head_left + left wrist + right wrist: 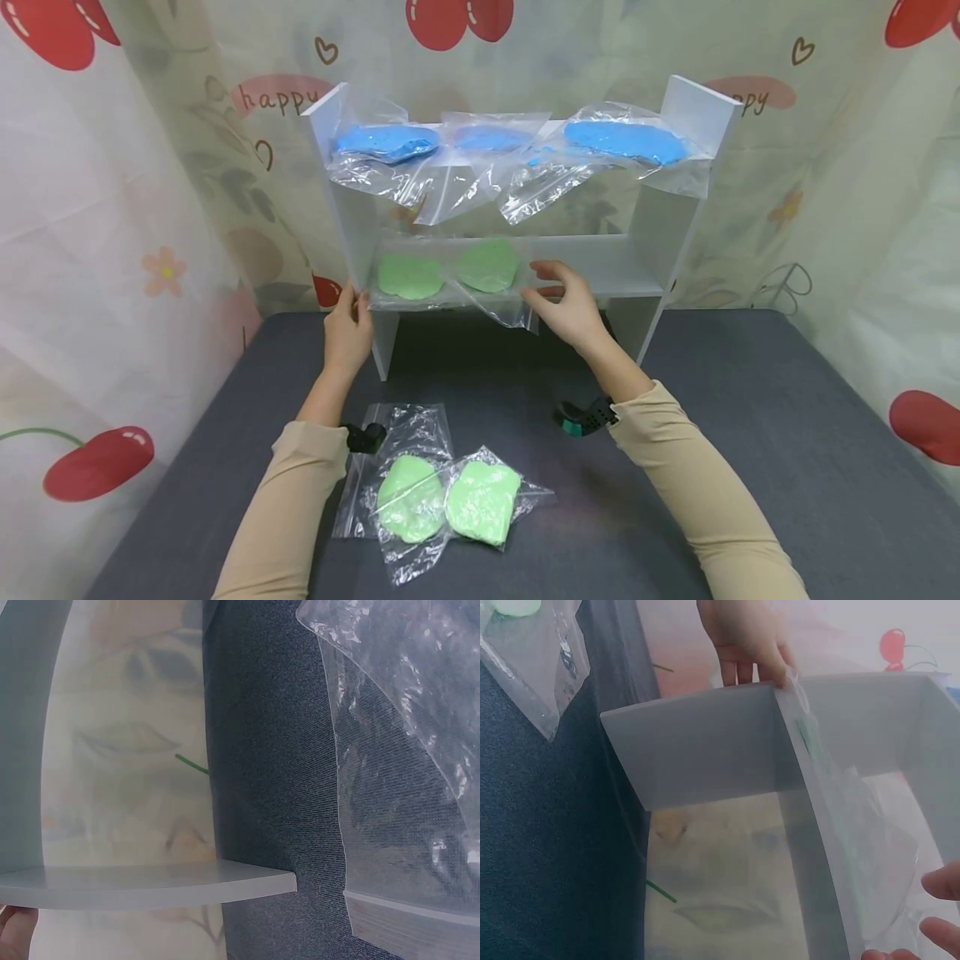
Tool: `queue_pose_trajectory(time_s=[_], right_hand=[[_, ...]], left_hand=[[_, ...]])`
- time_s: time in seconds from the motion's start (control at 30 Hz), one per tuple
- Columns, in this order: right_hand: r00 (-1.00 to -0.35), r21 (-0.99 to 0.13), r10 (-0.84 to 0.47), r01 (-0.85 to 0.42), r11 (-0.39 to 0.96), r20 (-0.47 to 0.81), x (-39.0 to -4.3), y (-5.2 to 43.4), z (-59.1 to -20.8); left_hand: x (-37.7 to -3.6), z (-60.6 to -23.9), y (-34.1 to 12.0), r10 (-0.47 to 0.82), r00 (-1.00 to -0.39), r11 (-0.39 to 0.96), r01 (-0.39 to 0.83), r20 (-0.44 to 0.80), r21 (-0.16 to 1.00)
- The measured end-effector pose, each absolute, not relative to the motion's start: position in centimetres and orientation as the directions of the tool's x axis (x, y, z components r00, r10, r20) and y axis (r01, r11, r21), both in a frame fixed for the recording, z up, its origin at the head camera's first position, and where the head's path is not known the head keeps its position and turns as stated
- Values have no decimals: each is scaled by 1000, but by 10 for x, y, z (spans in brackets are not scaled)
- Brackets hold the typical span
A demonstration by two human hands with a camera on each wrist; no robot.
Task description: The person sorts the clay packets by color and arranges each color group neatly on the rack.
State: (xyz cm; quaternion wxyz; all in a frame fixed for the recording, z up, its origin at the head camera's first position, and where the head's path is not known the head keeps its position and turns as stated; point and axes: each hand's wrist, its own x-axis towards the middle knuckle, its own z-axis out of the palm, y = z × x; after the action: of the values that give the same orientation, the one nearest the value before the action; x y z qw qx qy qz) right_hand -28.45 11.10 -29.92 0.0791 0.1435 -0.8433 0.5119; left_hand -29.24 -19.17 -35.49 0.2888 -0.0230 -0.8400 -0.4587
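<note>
A white two-tier shelf (600, 258) stands on the dark table. My left hand (348, 333) grips the front edge of its left side panel, thumb inside near a bag's corner; in the right wrist view the left hand (750, 637) has fingers along the outer face. On the middle board lie two clear zip bags holding flat green pieces, one at left (410, 277) and one beside it (487, 265). My right hand (570, 308) is at the second bag's right edge, thumb and fingers apart. In the right wrist view its fingertips (941, 881) show beside the clear plastic.
Three zip bags with blue pieces (626, 142) lie on the top board, their ends hanging over the front. Two more bags with green pieces (483, 502) overlap on the table (750, 433) between my forearms. Printed curtains (525, 75) surround the table.
</note>
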Motion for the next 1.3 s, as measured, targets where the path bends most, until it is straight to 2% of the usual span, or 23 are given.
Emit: queue_pose_trajectory(time_s=[0.37,0.6,0.87,1.3], right_hand=[[-940,-838,-171,-341,426,295,-269,121,-311],[-952,-850,-183,-302,432,245,-255,127,-322],[-947,-851,-227,-308,425,228,-245,134,-337],[-931,-841,-305,-322,435,198,-232,142,-358]], left_hand=[[-293,-356,-192,-223,-830,576,311,512,756],[-293,-357,-192,-215,-832,571,317,511,757],[-292,-356,-192,-214,-823,576,329,526,748],[-292,-355,-194,-204,-841,561,319,500,764]])
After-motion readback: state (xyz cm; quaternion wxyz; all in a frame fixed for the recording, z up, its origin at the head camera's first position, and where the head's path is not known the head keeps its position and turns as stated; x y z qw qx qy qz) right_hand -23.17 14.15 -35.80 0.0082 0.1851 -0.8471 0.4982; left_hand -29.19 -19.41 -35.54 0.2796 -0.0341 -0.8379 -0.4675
